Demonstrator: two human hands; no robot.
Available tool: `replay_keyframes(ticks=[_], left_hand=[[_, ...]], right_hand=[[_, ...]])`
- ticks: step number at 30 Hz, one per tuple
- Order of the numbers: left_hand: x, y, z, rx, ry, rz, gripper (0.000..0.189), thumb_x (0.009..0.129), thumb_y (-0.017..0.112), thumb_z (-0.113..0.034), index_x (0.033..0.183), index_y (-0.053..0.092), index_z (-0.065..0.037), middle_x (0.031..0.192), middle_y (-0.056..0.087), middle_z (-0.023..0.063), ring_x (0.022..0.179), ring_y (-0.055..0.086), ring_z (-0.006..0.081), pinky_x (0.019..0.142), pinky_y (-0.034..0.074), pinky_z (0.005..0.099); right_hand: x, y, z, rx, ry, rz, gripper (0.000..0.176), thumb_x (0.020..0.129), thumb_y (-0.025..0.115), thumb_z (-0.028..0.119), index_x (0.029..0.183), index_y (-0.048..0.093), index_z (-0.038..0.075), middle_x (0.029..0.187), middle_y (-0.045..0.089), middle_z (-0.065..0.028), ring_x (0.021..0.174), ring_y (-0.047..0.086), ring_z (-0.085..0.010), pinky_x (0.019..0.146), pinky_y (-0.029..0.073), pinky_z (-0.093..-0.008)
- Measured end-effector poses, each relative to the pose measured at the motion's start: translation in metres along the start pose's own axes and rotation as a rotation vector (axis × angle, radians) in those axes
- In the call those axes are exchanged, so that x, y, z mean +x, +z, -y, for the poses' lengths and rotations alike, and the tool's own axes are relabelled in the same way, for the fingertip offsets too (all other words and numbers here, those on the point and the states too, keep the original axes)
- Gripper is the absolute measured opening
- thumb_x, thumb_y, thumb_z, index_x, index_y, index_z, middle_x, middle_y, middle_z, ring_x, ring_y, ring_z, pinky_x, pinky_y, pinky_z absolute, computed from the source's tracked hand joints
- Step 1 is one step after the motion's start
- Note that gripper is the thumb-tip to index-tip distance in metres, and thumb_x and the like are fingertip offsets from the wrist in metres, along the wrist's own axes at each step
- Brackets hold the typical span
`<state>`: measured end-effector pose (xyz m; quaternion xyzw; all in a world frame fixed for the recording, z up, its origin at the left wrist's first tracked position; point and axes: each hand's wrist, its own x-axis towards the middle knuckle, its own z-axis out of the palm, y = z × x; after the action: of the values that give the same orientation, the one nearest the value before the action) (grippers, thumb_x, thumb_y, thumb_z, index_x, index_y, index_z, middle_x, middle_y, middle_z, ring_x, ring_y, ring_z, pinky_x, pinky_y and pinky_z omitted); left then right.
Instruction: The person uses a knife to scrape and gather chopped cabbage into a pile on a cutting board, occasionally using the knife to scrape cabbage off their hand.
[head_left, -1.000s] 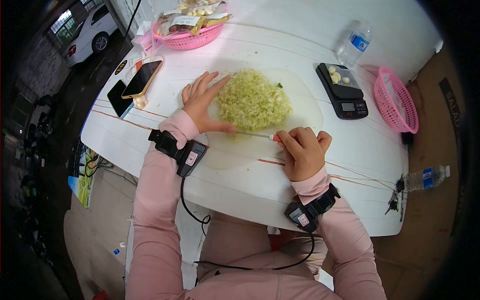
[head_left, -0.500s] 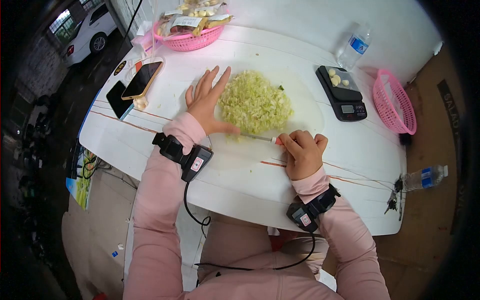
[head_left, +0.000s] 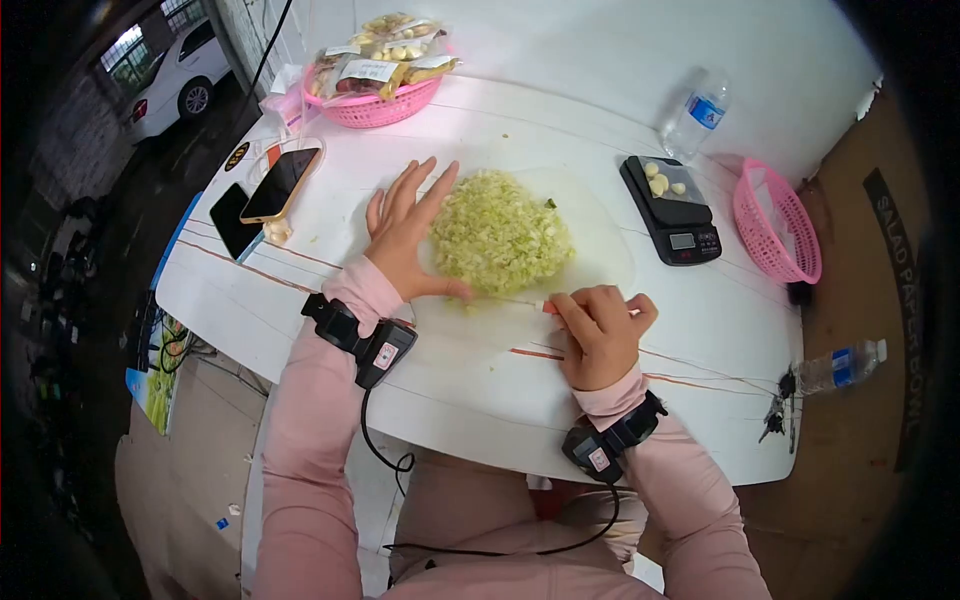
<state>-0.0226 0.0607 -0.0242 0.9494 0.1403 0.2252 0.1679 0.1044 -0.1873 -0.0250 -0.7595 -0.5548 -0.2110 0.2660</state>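
- Right hand (head_left: 604, 338): grip holding one tool (head_left: 549, 307), likely a knife, beside one chopped greens pile (head_left: 500, 235) on the desk (head_left: 470, 400)
- Left hand (head_left: 405, 248): grip wide beside the pile
- Two phones (head_left: 283, 185), two bottles (head_left: 697, 115), two baskets (head_left: 385, 110)
- Box (head_left: 860, 300) reads "SALAD PAPER BOWL"

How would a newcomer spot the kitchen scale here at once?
Start at the white table and its heap of chopped pale-green vegetable. Right of the heap, just before a pink basket, sits the scale. It is the flat black thing with a small display and pale pieces on top, unlike the clear bottle behind it.
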Motion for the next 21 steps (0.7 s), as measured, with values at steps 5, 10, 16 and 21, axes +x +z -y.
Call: replay_keyframes(ticks=[5, 10, 16, 21], left_hand=[[0.003, 0.0, -0.005, -0.017, 0.06, -0.122, 0.133, 0.046, 0.084, -0.067, 0.155, 0.019, -0.025, 0.157, 0.018, 0.0131, 0.147, 0.012, 0.0343, 0.113, 0.006, 0.0578], [0.003, 0.012, -0.003, 0.078, -0.024, -0.086, 0.132, 0.046, 0.087, -0.061, 0.155, 0.02, -0.025, 0.157, 0.018, 0.0141, 0.147, 0.012, 0.0325, 0.113, 0.005, 0.0564], [0.002, 0.014, -0.008, 0.024, -0.058, -0.053, 0.129, 0.048, 0.089, -0.056, 0.154, 0.021, -0.025, 0.157, 0.017, 0.015, 0.147, 0.011, 0.0326, 0.113, 0.005, 0.0567], [0.002, 0.005, -0.008, 0.02, -0.02, -0.09, 0.128, 0.05, 0.088, -0.058, 0.154, 0.022, -0.025, 0.156, 0.017, 0.0158, 0.147, 0.011, 0.0345, 0.113, 0.006, 0.0576]], right_hand=[[0.002, -0.002, -0.001, -0.072, 0.004, -0.137, 0.039, 0.067, 0.064, -0.002, 0.1, 0.066, 0.018, 0.086, 0.054, 0.0044, 0.087, 0.054, -0.0149, 0.079, 0.026, -0.0416], [0.003, -0.002, 0.001, -0.057, 0.015, -0.069, 0.042, 0.064, 0.064, -0.004, 0.1, 0.066, 0.018, 0.087, 0.054, 0.0033, 0.089, 0.053, -0.017, 0.08, 0.027, -0.0425], [-0.005, 0.013, -0.014, 0.025, 0.044, 0.04, 0.043, 0.064, 0.064, -0.004, 0.101, 0.066, 0.018, 0.086, 0.054, 0.0024, 0.089, 0.053, -0.0194, 0.085, 0.029, -0.0448], [0.002, 0.004, -0.008, 0.006, 0.02, -0.018, 0.045, 0.062, 0.064, -0.003, 0.102, 0.065, 0.017, 0.087, 0.055, 0.0023, 0.091, 0.052, -0.0194, 0.083, 0.028, -0.044]])
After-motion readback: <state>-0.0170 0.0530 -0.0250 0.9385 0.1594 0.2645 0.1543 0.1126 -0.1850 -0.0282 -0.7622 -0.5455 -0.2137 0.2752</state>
